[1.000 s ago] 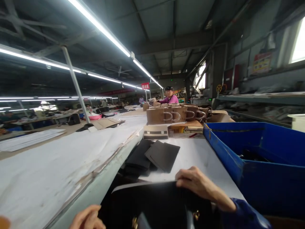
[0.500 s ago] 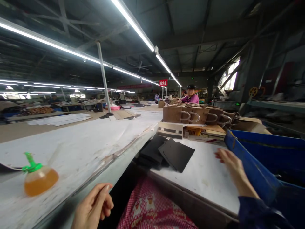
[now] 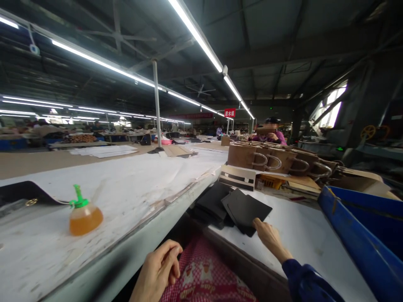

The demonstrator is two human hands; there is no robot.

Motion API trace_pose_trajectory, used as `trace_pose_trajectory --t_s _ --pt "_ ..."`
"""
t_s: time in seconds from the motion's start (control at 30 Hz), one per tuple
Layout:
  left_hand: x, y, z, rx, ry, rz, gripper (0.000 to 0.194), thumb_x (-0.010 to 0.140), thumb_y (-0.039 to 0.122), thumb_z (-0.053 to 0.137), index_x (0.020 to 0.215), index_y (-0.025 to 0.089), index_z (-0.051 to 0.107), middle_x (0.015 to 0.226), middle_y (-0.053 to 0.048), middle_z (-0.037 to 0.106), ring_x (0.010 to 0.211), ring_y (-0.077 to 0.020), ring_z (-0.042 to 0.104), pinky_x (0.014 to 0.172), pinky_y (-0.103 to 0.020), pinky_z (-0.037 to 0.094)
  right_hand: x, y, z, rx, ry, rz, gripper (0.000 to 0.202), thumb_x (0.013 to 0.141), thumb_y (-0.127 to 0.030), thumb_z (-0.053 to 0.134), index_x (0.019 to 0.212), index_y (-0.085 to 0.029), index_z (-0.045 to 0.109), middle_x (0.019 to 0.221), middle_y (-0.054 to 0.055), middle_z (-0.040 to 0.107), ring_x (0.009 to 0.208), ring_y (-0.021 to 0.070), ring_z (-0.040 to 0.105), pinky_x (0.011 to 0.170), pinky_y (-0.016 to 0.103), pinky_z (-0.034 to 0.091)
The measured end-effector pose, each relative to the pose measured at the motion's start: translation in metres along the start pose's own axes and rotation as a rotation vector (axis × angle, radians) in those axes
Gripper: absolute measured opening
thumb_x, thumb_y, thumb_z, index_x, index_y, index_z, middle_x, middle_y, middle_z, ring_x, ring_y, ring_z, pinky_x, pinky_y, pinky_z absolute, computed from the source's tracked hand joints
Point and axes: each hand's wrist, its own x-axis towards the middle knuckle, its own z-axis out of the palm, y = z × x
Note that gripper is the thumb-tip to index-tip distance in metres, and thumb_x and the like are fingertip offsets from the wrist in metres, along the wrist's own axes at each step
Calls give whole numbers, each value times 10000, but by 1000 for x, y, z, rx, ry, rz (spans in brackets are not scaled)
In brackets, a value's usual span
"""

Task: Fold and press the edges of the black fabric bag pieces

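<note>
My right hand (image 3: 267, 235) reaches over the lower worktop, its fingertips pinching the near right corner of a flat black panel (image 3: 248, 207). That panel lies fanned on other black panels, beside a darker black stack (image 3: 210, 205). My left hand (image 3: 160, 268) hovers above the checked red apron (image 3: 204, 272), near the edge of the left table. Its fingers are loosely curled in and nothing shows in them. Behind the black panels leans a beige card with dark strips (image 3: 236, 178).
A squeeze bottle of amber liquid (image 3: 85, 220) stands on the paper-covered left table (image 3: 132, 184). Brown bags with clear handles (image 3: 242, 156) line the back. A blue bin (image 3: 352, 226) borders the right side. A person in purple (image 3: 277, 136) sits beyond the bags.
My right hand has moved left from beside the blue bin onto the black panel's corner. The view has turned left, and my left hand stays curled over the apron.
</note>
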Motion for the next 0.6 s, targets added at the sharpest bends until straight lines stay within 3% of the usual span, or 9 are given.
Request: trace_pose_trajectory --t_s 0.13,0.23,0.4,0.5,0.6 --pt "0 -2 12 27 -96 2 455 949 595 458 847 175 600 548 12 612 451 -95 509 472 -197 355 4 -3 9 -87 3 -104 305 976 -415 638 1143 -160 643 1061 57 677 915 199 664 817 391 561" --pt "0 -5 14 50 -146 7 407 965 537 449 846 175 594 561 10 620 452 -102 520 473 -202 371 -2 -14 26 -153 42 -152 275 968 -389 642 1113 -155 647 1081 67 668 978 219 644 873 419 531" --pt "1 -6 15 63 -166 19 361 985 459 424 835 176 590 569 -3 636 458 -107 528 466 -198 372 -8 -23 36 -201 53 -183 194 995 -341 597 976 -156 651 867 15 659 793 166 638 749 336 527" --pt "-1 -4 20 55 -158 30 333 986 414 419 837 181 603 563 4 624 468 -115 540 486 -204 410 -5 -18 25 -198 52 -192 87 949 -204 581 938 -166 659 813 14 670 722 165 649 630 280 486" --pt "-5 4 24 53 -155 51 298 958 358 456 763 184 598 534 11 601 458 -114 543 491 -198 434 -4 -15 8 -160 55 -246 195 815 -85 534 782 -222 669 774 29 705 677 197 690 539 273 429"
